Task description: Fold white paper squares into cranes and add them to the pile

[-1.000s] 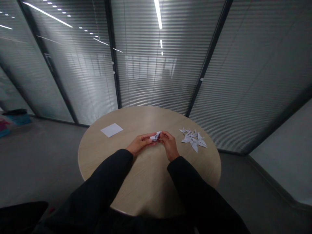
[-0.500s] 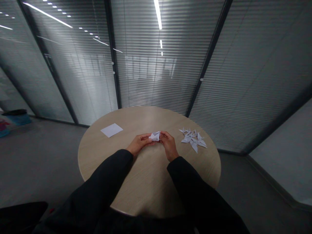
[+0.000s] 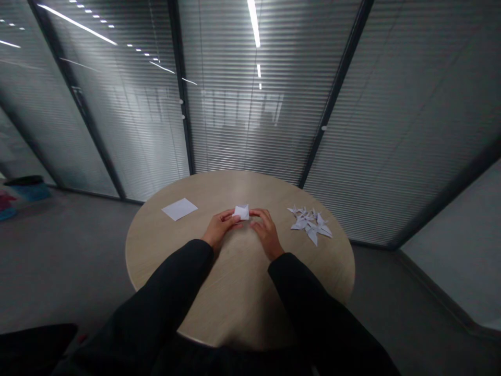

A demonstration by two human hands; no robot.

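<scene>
A small piece of folded white paper is held just above the middle of the round table. My left hand pinches its left side, thumb in front and fingers behind. At its right edge is my right hand, with thumb and fingers apart and the fingertips close to the paper; whether they touch it is hard to see. To the right lies a pile of folded white paper figures with pointed ends. A stack or sheet of flat white paper lies on the left.
The round wooden table stands close to a glass wall with blinds. On the floor at the far left is a blue bin with a dark rim, beside a red and blue object.
The folded paper has turned and moved slightly left and up, now showing a flatter face. My right hand's thumb and fingers have parted from their grip on it.
</scene>
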